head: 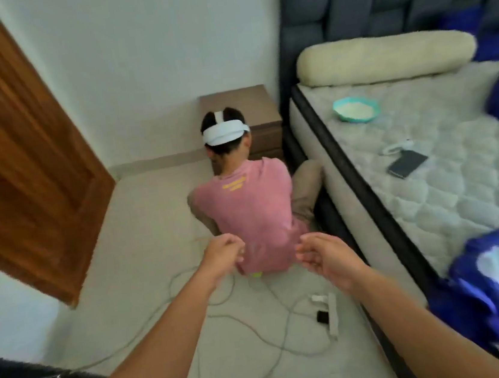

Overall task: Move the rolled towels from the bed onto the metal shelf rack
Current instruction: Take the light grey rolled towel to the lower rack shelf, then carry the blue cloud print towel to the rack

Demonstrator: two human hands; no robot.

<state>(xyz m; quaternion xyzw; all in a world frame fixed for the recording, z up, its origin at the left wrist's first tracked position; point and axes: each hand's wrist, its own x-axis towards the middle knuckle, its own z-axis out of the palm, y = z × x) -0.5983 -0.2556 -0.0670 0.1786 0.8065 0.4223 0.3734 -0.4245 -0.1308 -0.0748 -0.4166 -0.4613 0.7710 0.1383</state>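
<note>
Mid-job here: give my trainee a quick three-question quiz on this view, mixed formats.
1. True or false: the left hand grips a rolled towel.
2. Multiple choice: the teal bowl sits on A) the floor, B) the mattress, C) the bedside cabinet.
3. Fill in: a person in a pink shirt sits on the floor between the wooden door and the ____.

Key
1. False; neither it nor the right hand holds anything.
2. B.
3. Bed.
</note>
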